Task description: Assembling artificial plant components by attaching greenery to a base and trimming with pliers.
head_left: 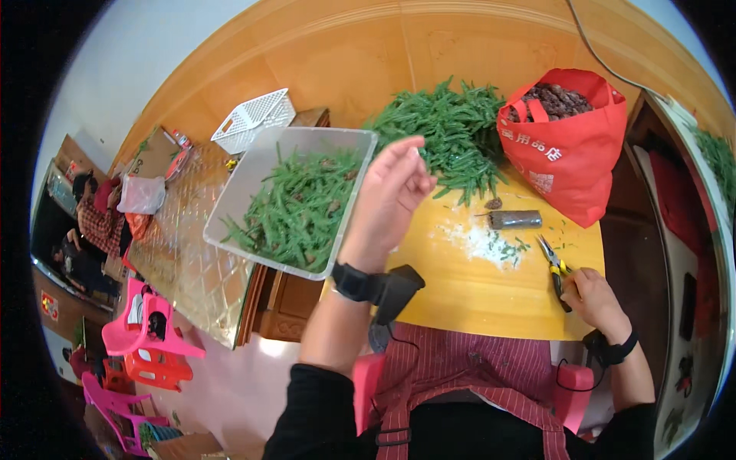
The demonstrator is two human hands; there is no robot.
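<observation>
My left hand (393,190) is raised beside the right rim of a translucent plastic tub (366,165), its fingers loosely bent and apart. A small white spot shows at one fingertip; no object can be made out in the hand. Green artificial pine sprigs (303,203) with brown bits among them fill the tub. At the right front of the yellow table (460,295), my right hand (596,300) grips yellow-and-black pliers (557,272) by a handle, with the jaws pointing away from me. A dark cylinder bundle of thin wires (515,220) lies beside white powder (483,244) and a small pinecone (493,204).
A large heap of green sprigs (452,130) is at the back. Beside it stands a red bag (567,153) of brown pinecones (558,102). A white basket (253,121) rests behind the tub. Pink chairs (142,322) and people (100,215) appear at the left.
</observation>
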